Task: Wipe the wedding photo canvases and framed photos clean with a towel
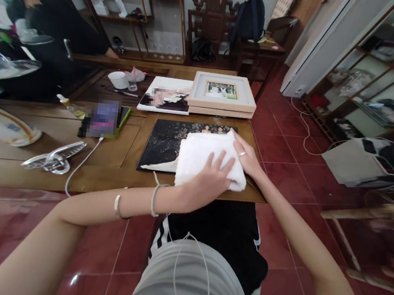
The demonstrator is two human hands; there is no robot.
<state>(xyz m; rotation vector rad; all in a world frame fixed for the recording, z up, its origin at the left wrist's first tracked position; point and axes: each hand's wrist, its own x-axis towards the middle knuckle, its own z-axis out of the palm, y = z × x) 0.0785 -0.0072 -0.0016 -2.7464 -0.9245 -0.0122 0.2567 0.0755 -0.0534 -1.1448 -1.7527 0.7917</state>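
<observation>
A folded white towel (199, 155) lies over the right part of a dark photo panel (166, 137), which rests flat at the table's near edge. The panel's uncovered part shows a white gown's train and small figures at the top. My left hand (211, 179) is pressed flat on the towel, its fingers spread. At the panel's right edge, my right hand (247, 155), with a ring on one finger, holds the side near the upper corner, close against the towel. Some of its fingertips are hidden.
Beyond the panel are stacked pale wooden frames (222, 108) and a white-edged photo print (162, 108). To the left lie a phone (124, 116) on a cable, a dropper bottle (70, 107), a clear hair claw (55, 156) and a white pack (5, 125). A dark-clothed person (62, 20) is across the table.
</observation>
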